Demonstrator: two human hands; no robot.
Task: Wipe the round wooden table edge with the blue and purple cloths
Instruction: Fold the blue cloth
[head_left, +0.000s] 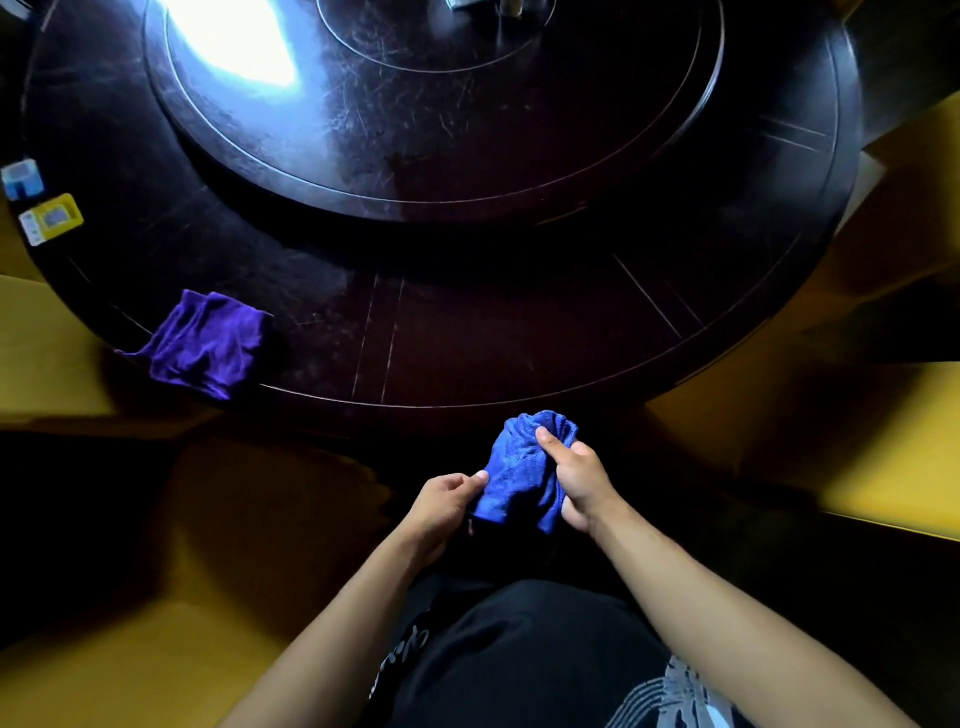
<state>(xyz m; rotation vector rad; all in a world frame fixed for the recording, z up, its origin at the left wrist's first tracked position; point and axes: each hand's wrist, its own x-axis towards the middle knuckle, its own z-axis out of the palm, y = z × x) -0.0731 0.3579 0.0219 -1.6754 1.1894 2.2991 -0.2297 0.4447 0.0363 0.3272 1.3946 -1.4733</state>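
Far left of the blue cloth, at the rim of the round dark wooden counter (467, 332), lie two small packets: a pale blue one (22, 179) and just below it a yellow one (51, 218), close together but not clearly touching. Nearer the blue cloth, still to its left and higher in view, the purple cloth (208, 345) lies crumpled on the counter's edge, one corner drooping over the rim; no hand touches it.

The left hand (441, 506) sits just left of the blue cloth (519, 467). Its grip is a pinch: thumb and forefinger tips press together on the cloth's lower left edge, the other fingers curled beneath. The cloth hangs bunched between the two hands, below the counter's near rim and off the surface; whether its top fold touches the rim's side cannot be told in the dark.

The right hand (576, 480) is against the cloth's right side. Its grip is closed around the fabric, the thumb laid across the upper front of the bundle and the fingers wrapped behind, so most of the cloth spills left and downward from that fist.

Above the blue cloth, a raised round turntable (519, 156) fills the counter's centre, with a bright glare on its left part.
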